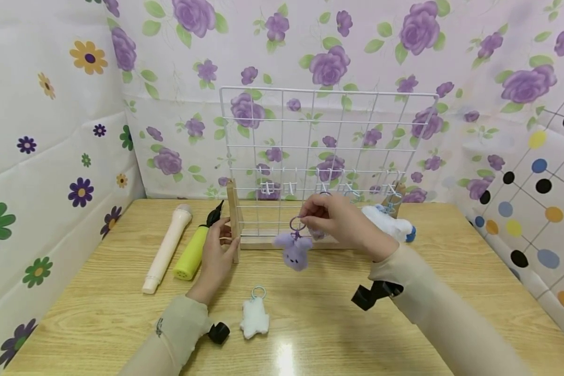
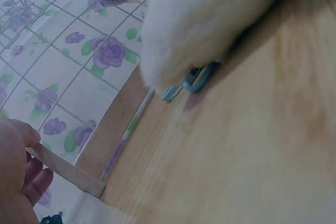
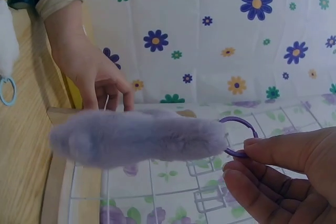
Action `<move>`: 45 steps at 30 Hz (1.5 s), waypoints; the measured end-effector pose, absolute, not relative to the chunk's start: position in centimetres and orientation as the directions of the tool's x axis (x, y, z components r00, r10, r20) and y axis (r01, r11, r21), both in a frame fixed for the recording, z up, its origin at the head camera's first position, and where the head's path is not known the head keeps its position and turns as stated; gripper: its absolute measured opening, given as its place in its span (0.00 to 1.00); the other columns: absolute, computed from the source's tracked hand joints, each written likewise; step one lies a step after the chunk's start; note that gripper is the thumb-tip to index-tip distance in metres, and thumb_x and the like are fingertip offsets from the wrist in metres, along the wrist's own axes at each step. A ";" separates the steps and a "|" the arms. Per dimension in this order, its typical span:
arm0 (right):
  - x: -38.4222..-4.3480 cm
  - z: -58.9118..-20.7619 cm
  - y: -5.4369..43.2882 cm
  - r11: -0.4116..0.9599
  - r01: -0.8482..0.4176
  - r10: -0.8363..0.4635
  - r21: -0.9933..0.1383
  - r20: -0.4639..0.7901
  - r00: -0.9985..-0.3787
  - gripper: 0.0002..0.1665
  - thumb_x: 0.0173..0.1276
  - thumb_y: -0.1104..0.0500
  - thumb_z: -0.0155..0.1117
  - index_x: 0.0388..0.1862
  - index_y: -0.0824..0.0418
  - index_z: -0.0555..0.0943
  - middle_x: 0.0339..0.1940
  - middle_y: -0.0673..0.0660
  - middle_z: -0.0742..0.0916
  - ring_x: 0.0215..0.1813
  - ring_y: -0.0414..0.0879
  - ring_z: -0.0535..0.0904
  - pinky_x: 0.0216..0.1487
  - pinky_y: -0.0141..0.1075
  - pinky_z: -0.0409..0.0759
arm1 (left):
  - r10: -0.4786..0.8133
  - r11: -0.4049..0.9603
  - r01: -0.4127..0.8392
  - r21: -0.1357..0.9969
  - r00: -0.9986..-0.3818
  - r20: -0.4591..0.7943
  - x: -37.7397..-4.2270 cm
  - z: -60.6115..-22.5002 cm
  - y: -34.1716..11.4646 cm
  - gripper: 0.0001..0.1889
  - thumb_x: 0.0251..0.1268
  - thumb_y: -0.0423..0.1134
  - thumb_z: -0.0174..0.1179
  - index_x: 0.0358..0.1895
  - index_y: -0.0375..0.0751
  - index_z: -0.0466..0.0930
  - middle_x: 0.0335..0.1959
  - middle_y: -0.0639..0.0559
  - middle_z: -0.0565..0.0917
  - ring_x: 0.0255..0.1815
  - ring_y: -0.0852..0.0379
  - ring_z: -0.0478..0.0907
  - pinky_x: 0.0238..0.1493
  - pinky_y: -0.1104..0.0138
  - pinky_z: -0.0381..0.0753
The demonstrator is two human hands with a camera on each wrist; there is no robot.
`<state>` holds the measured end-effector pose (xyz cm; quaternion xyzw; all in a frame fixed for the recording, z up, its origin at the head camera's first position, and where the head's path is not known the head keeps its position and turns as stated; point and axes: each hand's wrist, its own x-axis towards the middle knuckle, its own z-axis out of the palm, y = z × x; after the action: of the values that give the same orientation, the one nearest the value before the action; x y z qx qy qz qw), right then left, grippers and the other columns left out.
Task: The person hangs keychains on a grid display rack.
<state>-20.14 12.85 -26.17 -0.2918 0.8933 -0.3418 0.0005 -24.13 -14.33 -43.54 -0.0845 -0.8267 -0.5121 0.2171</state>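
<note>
My right hand (image 1: pixel 340 222) pinches the purple ring (image 3: pixel 239 120) of a purple plush keychain (image 1: pixel 295 255) between thumb and fingers. The plush hangs in front of a white wire grid rack (image 1: pixel 282 122). At the rack's left end my left hand (image 1: pixel 216 253) grips the wooden stand (image 2: pixel 65 171), thumb on one side and fingers on the other. Below, on the table, lies a white plush keychain (image 1: pixel 255 317) with a light blue ring. Another purple plush (image 1: pixel 316 234) is partly hidden behind my right hand.
White hooks (image 1: pixel 267 189) hang on the rack's lower wires. A white and blue plush (image 1: pixel 387 223) hangs at the right end. Left of the rack lie a yellow-green hand pump (image 1: pixel 190 255) and a cream-coloured tube (image 1: pixel 166 250) on the wooden table (image 1: pixel 94 313).
</note>
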 end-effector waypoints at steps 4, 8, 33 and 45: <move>-21.0 -25.4 12.6 0.611 -0.518 -0.498 -0.598 0.218 -0.839 0.04 0.70 0.61 0.60 0.39 0.60 0.81 0.34 0.56 0.86 0.33 0.49 0.81 0.34 0.33 0.79 | -0.077 0.464 0.369 0.806 -0.889 0.451 -24.2 -43.5 -14.3 0.28 0.64 0.27 0.59 0.66 0.35 0.63 0.50 0.37 0.73 0.49 0.45 0.76 0.50 0.54 0.82; -21.6 -24.9 12.3 0.627 -0.526 -0.479 -0.575 0.248 -0.842 0.04 0.69 0.62 0.61 0.40 0.61 0.82 0.34 0.56 0.86 0.34 0.47 0.82 0.36 0.33 0.81 | -0.075 0.457 0.371 0.808 -0.890 0.451 -24.2 -43.5 -14.3 0.28 0.64 0.27 0.59 0.66 0.35 0.63 0.51 0.37 0.73 0.49 0.44 0.76 0.50 0.54 0.82; -23.9 -24.7 10.8 0.763 -0.439 -0.398 -0.474 0.191 -0.897 0.03 0.70 0.60 0.60 0.37 0.58 0.81 0.35 0.56 0.88 0.33 0.44 0.83 0.39 0.36 0.83 | -0.086 0.438 0.339 0.833 -0.906 0.414 -24.0 -43.4 -14.4 0.28 0.64 0.27 0.59 0.67 0.36 0.63 0.52 0.37 0.73 0.51 0.44 0.75 0.52 0.53 0.81; -24.3 -24.7 10.6 0.778 -0.427 -0.397 -0.460 0.167 -0.903 0.04 0.71 0.61 0.59 0.37 0.59 0.80 0.35 0.56 0.87 0.35 0.47 0.83 0.36 0.35 0.80 | -0.088 0.442 0.336 0.832 -0.906 0.413 -24.1 -43.5 -14.4 0.28 0.65 0.28 0.59 0.67 0.37 0.63 0.52 0.38 0.73 0.52 0.44 0.74 0.52 0.54 0.81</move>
<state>-24.31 10.55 -24.69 -0.2185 0.9424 -0.2513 -0.0305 -24.07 -14.38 -43.47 -0.0753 -0.8245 -0.5228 0.2027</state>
